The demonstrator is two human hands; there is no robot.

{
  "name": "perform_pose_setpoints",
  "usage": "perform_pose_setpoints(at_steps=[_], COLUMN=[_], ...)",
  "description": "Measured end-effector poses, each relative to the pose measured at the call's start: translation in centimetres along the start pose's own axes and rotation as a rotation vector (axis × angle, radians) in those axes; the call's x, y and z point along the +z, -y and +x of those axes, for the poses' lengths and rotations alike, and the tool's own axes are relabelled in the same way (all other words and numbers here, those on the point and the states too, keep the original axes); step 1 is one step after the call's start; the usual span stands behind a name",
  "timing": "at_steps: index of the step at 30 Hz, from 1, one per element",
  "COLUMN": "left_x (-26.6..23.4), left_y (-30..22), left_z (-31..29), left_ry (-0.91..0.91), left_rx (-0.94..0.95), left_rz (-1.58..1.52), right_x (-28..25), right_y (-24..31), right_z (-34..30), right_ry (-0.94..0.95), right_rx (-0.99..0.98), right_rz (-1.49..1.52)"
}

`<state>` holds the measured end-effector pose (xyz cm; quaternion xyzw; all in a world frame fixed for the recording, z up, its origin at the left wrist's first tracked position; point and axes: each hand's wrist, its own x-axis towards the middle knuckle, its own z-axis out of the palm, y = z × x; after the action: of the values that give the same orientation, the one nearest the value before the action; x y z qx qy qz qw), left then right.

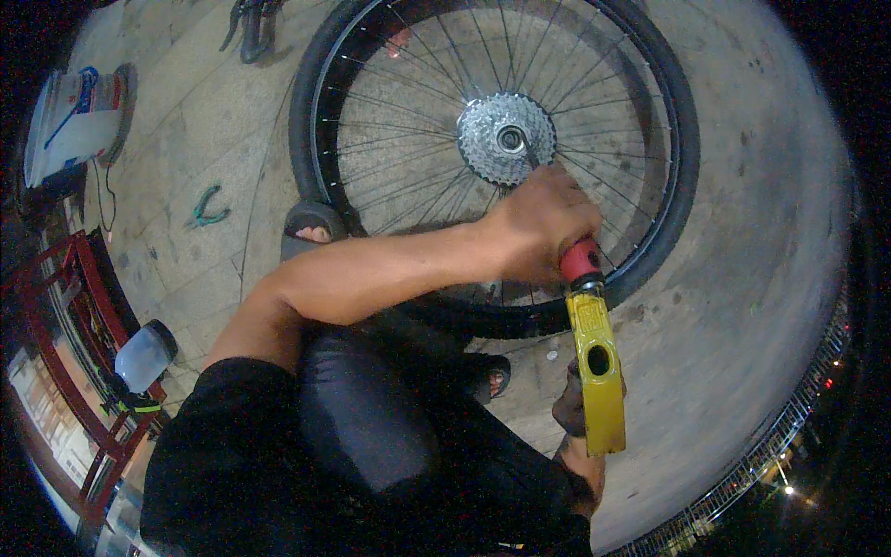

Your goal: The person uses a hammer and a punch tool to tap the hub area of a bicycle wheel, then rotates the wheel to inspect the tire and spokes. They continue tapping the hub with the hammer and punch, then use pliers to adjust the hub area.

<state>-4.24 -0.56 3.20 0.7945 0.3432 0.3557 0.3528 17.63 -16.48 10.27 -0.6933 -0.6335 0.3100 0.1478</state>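
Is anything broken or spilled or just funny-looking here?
I can't see anything spilled or clearly broken. A bit odd: green-handled pliers lie spread open on the ground, left of the bike wheel. The white bucket at far left looks tipped, but that may just be the camera bending things.

Left hand [546, 221] grips a rod [530, 151] over the wheel [688, 139], right hand [569, 406] a yellow tool [603, 404]; pliers [212, 219] lie toward the floor's [761, 232] left edge.
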Motion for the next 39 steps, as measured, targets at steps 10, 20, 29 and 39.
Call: perform_pose_setpoints(at_steps=[10, 20, 29, 39], left_x=[-0.7, -0.2, -0.1, 0.3], left_y=[1.4, 1.2, 0.8, 0.7], left_z=[-1.6, -0.7, -0.6, -0.4], left_ry=[-0.193, -0.195, -0.238, -0.283], left_rx=[0.194, 0.169, 0.173, 0.182], left_rz=[-0.121, -0.156, -0.104, -0.037], right_x=[0.5, 0.2, 0.7, 1.0], right_y=[-1.2, 1.2, -0.2, -0.6], right_z=[-0.7, -0.6, -0.7, -0.6], right_ry=[0.021, -0.026, -0.006, 0.001], right_rx=[0.101, -0.031, -0.018, -0.005], right_rz=[0.124, -0.055, -0.004, 0.001])
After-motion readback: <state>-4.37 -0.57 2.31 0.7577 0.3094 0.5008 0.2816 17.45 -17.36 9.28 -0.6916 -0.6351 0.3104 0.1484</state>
